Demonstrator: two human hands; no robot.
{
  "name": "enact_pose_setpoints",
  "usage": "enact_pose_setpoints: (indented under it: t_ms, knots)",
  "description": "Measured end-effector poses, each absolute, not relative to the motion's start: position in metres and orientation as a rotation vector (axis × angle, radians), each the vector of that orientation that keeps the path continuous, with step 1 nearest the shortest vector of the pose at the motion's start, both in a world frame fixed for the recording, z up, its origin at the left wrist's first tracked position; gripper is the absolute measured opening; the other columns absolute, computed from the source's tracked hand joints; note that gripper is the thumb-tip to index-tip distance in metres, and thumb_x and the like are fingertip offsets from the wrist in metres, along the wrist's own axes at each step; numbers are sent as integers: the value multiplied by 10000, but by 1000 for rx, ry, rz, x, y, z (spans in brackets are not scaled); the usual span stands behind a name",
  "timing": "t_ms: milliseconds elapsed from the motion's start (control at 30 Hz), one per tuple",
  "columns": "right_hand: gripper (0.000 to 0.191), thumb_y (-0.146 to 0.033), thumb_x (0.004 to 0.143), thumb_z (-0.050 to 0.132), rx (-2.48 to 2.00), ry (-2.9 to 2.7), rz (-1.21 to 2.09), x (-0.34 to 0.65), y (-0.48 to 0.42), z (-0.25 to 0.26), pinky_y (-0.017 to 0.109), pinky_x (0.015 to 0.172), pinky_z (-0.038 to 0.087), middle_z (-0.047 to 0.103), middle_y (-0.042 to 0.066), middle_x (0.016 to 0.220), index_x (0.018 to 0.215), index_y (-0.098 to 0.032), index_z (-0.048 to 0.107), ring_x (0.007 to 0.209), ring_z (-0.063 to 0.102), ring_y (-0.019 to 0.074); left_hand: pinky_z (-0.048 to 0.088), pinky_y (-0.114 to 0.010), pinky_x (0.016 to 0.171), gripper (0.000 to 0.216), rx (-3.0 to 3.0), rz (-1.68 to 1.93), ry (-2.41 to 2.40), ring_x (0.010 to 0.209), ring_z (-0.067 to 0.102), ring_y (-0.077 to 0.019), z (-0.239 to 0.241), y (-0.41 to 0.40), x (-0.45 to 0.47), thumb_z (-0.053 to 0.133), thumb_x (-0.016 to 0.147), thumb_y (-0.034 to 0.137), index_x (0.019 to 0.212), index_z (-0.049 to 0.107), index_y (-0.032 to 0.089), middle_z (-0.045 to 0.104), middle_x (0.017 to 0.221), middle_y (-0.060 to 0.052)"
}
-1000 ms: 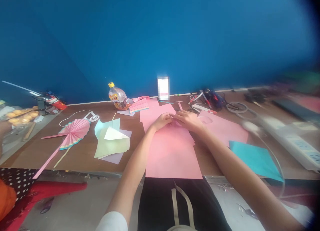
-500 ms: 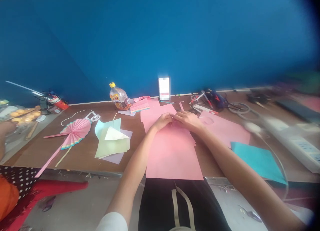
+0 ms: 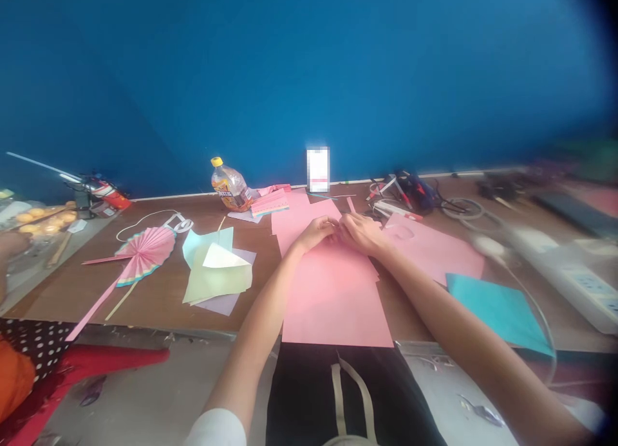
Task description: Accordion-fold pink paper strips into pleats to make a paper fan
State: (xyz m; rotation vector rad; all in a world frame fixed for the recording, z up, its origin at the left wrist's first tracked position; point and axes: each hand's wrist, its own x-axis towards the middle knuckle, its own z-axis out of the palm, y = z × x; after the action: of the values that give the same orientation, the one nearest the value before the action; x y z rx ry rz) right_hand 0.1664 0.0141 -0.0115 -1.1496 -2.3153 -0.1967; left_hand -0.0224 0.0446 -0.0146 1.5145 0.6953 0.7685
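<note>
My left hand (image 3: 316,232) and my right hand (image 3: 361,232) meet fingertip to fingertip at the far end of a large pink paper sheet (image 3: 333,291) lying on the brown table (image 3: 159,295). Both hands pinch a small pink piece there; it is too small to make out clearly. More pink sheets (image 3: 432,246) lie under and to the right of the hands.
A pink pleated paper fan (image 3: 145,253) and pale green sheets (image 3: 217,272) lie left. A turquoise sheet (image 3: 497,307) sits right. A plastic bottle (image 3: 229,185), a phone (image 3: 317,169), tools and cables (image 3: 415,195) line the blue wall. A power strip (image 3: 570,272) lies far right.
My right hand has shifted a little leftward toward my left hand; both stay pinched at the far edge of the pink sheet.
</note>
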Motion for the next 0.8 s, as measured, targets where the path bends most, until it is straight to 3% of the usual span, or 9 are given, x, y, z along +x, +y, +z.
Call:
enact_pose_setpoints:
  t_ms: [233, 500, 800]
  knots:
    - [109, -274, 904, 401, -1247, -1773, 232, 166, 10, -16, 261, 638, 389, 604, 29, 800, 898, -213, 492, 681, 543, 154, 432, -254, 684, 335, 1535, 771, 713, 638, 579, -109, -13, 44, -24, 666, 767, 389, 978, 589, 140, 622, 681, -15]
    - [220, -366, 915, 360, -1401, -1171, 167, 195, 28, -21, 300, 689, 406, 610, 28, 741, 951, -203, 503, 684, 575, 176, 443, -287, 752, 391, 1517, 831, 713, 686, 598, -122, -13, 43, -24, 670, 765, 430, 1008, 585, 134, 641, 733, -33]
    - [337, -519, 795, 554, -1688, -835, 152, 213, 29, -20, 324, 672, 375, 551, 20, 647, 701, -202, 488, 617, 486, 173, 495, -334, 762, 411, 1445, 882, 710, 703, 653, -158, -20, 47, -24, 670, 771, 417, 1026, 579, 107, 698, 798, -96]
